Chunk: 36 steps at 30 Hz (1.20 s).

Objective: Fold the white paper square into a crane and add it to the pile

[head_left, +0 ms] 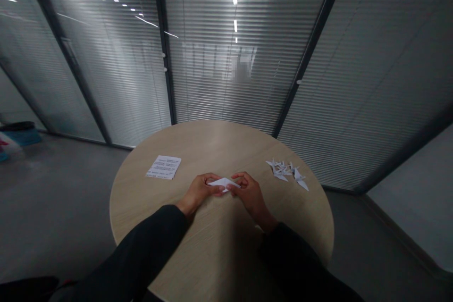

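Note:
Between my two hands is a piece of folded white paper (224, 182), diamond-like in outline with pointed ends to left and right. My left hand (201, 190) pinches its left end, thumb in front and fingers behind. At the right end, my right hand (249, 193) grips the paper between thumb and fingers. Both hands are just above or on the round wooden table (212, 141); I cannot tell if the paper touches the wood. Parts of its lower edge are hidden by my thumbs.
Several folded paper cranes (281, 169) lie in a cluster on the table's right side. A stack of printed paper sheets (164, 167) rests on the left. Behind the table stand glass panels with blinds (226, 80). A blue bin (21, 134) is on the floor at far left.

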Each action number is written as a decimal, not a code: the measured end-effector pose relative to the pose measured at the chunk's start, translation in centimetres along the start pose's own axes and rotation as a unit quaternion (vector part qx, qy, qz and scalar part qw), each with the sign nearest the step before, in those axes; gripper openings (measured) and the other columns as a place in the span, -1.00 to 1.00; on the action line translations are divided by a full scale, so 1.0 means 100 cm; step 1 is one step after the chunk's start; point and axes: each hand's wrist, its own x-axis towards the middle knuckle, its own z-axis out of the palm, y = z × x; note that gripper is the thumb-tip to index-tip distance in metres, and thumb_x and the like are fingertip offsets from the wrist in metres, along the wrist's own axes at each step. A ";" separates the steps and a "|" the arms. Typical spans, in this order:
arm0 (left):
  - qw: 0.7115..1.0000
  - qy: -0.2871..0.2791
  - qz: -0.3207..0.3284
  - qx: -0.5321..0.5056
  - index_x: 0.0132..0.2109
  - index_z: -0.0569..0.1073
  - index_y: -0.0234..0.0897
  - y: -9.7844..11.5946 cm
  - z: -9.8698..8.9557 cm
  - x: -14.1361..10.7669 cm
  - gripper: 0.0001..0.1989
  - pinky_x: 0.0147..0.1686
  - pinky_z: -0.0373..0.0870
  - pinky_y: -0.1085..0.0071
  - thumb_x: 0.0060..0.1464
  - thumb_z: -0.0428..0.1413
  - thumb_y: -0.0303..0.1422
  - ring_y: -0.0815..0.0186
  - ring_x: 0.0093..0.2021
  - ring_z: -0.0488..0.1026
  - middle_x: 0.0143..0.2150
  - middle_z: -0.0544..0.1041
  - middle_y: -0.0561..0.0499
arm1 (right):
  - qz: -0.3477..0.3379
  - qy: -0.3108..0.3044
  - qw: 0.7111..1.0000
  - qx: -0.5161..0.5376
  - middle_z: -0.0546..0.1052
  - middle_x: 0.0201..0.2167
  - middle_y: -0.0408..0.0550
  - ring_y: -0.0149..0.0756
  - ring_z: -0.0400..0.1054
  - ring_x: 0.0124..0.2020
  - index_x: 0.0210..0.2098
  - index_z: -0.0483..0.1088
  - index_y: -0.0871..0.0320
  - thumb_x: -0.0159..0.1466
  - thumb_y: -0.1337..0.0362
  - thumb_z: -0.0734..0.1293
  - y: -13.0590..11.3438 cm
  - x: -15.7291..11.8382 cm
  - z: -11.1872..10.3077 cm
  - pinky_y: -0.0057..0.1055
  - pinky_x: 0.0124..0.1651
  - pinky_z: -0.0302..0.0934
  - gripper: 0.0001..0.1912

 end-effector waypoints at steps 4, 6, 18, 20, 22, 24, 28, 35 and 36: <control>1.000 0.004 0.005 -0.002 -0.33 0.53 -0.41 0.000 -0.001 -0.001 -0.52 -0.37 0.45 0.41 -0.47 0.46 -0.29 0.34 -0.47 0.49 -0.43 0.57 -0.03 | 0.017 -0.014 0.999 0.040 0.52 -0.57 -0.16 -0.29 0.41 -0.53 -0.32 0.36 0.13 -0.06 0.06 0.50 -0.002 0.000 0.001 -0.40 -0.45 0.23 -0.59; 1.000 0.001 0.002 -0.007 -0.32 0.52 -0.41 0.000 -0.001 -0.002 -0.52 -0.36 0.45 0.40 -0.46 0.45 -0.29 0.34 -0.46 0.50 -0.42 0.58 -0.05 | 0.018 -0.015 0.998 0.055 0.53 -0.54 -0.14 -0.27 0.42 -0.51 -0.34 0.37 0.13 -0.07 0.05 0.50 -0.002 0.000 0.001 -0.39 -0.44 0.26 -0.59; 1.000 0.005 0.031 0.004 -0.26 0.46 -0.38 0.005 0.003 -0.008 -0.62 -0.42 0.34 0.49 -0.27 0.38 -0.37 0.40 -0.47 0.44 -0.42 0.54 0.00 | 0.040 -0.007 0.997 0.065 0.48 -0.67 -0.21 -0.34 0.37 -0.63 -0.35 0.39 0.15 -0.05 0.08 0.50 -0.011 -0.006 0.002 -0.45 -0.53 0.19 -0.62; 1.000 0.003 0.027 -0.003 -0.23 0.45 -0.38 0.007 0.004 -0.009 -0.60 -0.40 0.36 0.49 -0.26 0.37 -0.37 0.39 -0.45 0.45 -0.40 0.55 -0.01 | 0.048 -0.006 0.996 0.073 0.49 -0.66 -0.19 -0.33 0.38 -0.63 -0.35 0.40 0.16 -0.07 0.06 0.50 -0.014 -0.007 0.003 -0.43 -0.52 0.21 -0.60; 1.000 0.001 0.020 -0.007 -0.22 0.46 -0.38 0.006 0.003 -0.009 -0.58 -0.39 0.37 0.48 -0.28 0.38 -0.37 0.38 -0.44 0.46 -0.39 0.56 -0.03 | 0.053 -0.010 0.996 0.076 0.51 -0.65 -0.17 -0.31 0.39 -0.62 -0.32 0.42 0.16 -0.07 0.06 0.51 -0.014 -0.007 0.003 -0.42 -0.51 0.23 -0.58; 1.000 -0.003 0.013 -0.011 -0.24 0.47 -0.39 0.005 0.002 -0.008 -0.58 -0.38 0.39 0.47 -0.31 0.40 -0.37 0.38 -0.44 0.46 -0.39 0.56 -0.03 | 0.048 -0.017 0.996 0.071 0.53 -0.60 -0.15 -0.31 0.40 -0.60 -0.28 0.44 0.17 -0.05 0.06 0.50 -0.012 -0.006 0.002 -0.41 -0.50 0.25 -0.58; 1.000 -0.019 0.006 -0.014 -0.23 0.52 -0.42 0.003 0.001 -0.007 -0.55 -0.33 0.42 0.44 -0.34 0.42 -0.35 0.36 -0.41 0.49 -0.36 0.58 -0.07 | 0.025 -0.027 0.998 0.051 0.57 -0.51 -0.10 -0.29 0.43 -0.54 -0.24 0.47 0.16 0.01 0.05 0.46 -0.005 -0.004 0.001 -0.39 -0.44 0.29 -0.59; 1.000 -0.024 0.002 0.003 -0.32 0.58 -0.43 0.000 0.000 -0.006 -0.63 -0.24 0.45 0.38 -0.25 0.39 -0.24 0.31 -0.37 0.51 -0.35 0.60 -0.12 | -0.085 -0.019 0.994 -0.069 0.57 -0.19 0.00 -0.19 0.48 -0.21 -0.16 0.47 0.09 0.18 0.08 0.35 -0.003 -0.005 0.002 -0.27 -0.13 0.36 -0.70; 1.000 -0.024 0.002 0.013 -0.33 0.58 -0.43 0.000 0.000 -0.006 -0.64 -0.25 0.45 0.38 -0.24 0.38 -0.23 0.32 -0.39 0.50 -0.37 0.59 -0.10 | -0.114 -0.010 0.989 -0.095 0.56 -0.16 0.00 -0.19 0.46 -0.16 -0.15 0.48 0.09 0.21 0.11 0.33 -0.003 -0.006 0.003 -0.26 -0.08 0.34 -0.72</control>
